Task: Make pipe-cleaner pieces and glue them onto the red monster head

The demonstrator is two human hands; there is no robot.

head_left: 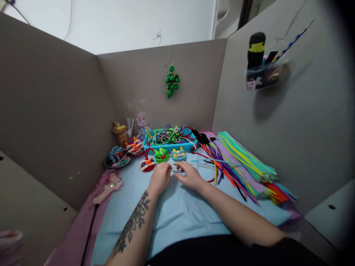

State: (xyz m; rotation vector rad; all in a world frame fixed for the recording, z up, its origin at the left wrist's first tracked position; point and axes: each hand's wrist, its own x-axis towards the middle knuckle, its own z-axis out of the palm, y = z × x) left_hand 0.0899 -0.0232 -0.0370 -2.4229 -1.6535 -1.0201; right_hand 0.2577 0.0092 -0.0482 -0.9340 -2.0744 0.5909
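Observation:
My left hand [161,178] is closed in a pinch above the blue cloth [177,218]; what its fingertips hold is too small to make out. Facing it, my right hand [191,176] has its thumb and fingers around a small slim metal tool [176,171], whose tip points left; its kind is unclear. Just beyond my hands sit three fuzzy pipe-cleaner faces: a red and white one [147,164], a green one [161,155] and a blue and yellow one [179,154].
Behind them stands a blue tray [151,147] of pipe-cleaner scraps. Bundled pipe cleaners [241,159] lie at the right. On the left are a pink glue gun [108,191] and a dark bowl [111,165]. Grey panels [191,81] enclose three sides; a plastic bin [263,78] hangs right.

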